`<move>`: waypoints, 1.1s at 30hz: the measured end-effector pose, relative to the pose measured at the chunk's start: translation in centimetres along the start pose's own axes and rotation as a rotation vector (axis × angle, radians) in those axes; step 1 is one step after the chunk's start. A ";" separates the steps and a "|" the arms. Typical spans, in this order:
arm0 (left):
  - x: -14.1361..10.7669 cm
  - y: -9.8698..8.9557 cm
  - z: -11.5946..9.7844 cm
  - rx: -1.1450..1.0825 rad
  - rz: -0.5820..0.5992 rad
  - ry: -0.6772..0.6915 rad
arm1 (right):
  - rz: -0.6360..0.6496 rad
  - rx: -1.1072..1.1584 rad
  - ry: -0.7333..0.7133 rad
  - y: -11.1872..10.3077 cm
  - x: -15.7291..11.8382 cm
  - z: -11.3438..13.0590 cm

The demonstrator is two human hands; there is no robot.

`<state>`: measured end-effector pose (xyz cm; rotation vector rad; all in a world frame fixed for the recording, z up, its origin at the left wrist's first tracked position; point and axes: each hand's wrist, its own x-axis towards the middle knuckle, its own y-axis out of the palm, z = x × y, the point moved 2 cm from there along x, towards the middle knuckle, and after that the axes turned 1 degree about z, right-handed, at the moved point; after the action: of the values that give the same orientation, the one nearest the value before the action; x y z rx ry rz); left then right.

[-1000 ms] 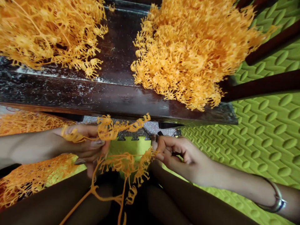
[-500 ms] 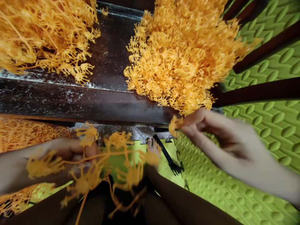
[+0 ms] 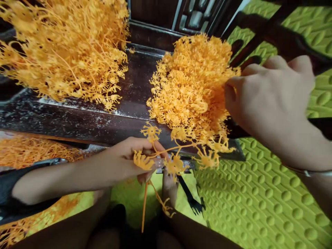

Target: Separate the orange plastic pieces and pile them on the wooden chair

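My left hand (image 3: 137, 154) holds a branched orange plastic stem (image 3: 178, 148) with several flower-shaped pieces on it, at the front edge of the dark wooden bench (image 3: 137, 83). My right hand (image 3: 269, 97) is closed, back up, at the right edge of a heap of small orange pieces (image 3: 192, 79). Its fingertips are mostly hidden behind the hand, and what they hold, if anything, cannot be made out. A larger pile of orange branched stems (image 3: 72, 52) stands on the bench to the left.
Orange stripped-looking stems (image 3: 33, 148) lie low on the left. Green textured mats (image 3: 246, 200) cover the floor at the right. Dark wooden bars (image 3: 272, 31) stand at the upper right. A black fork-shaped object (image 3: 192, 200) lies near my foot.
My right hand has moved up and to the right, beside the heap. My left hand has moved right with the stem. The view has shifted, showing more of the bench's back.
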<state>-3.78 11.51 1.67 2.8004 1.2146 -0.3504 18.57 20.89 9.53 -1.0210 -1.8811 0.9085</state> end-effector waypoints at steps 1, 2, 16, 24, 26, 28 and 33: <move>0.1 -0.1 0.2 -0.019 0.005 0.002 | 0.014 -0.040 -0.004 -0.3 0.1 0.1; 0.1 -0.2 0.4 -0.038 0.010 0.005 | 0.011 -0.066 -0.009 -0.6 0.2 0.1; 0.7 -2.0 0.2 0.558 -0.048 0.117 | -0.415 0.385 -0.761 -4.6 -4.2 7.2; 2.0 -2.2 0.7 0.756 -0.082 0.096 | -0.083 0.526 -0.796 -1.9 -5.9 11.1; 2.2 -2.3 0.8 0.779 -0.064 0.159 | -0.085 0.539 -0.796 -1.5 -6.0 11.3; 2.1 -2.5 1.2 0.852 -0.095 0.294 | -0.099 0.581 -0.789 -1.3 -6.5 11.1; -0.2 -3.0 3.1 1.278 -0.251 0.834 | -0.125 0.671 -0.811 -0.5 -8.5 10.4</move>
<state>-6.67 12.98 -1.20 4.1078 2.0417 0.1799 12.35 10.97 3.00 -0.1048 -1.9602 1.8931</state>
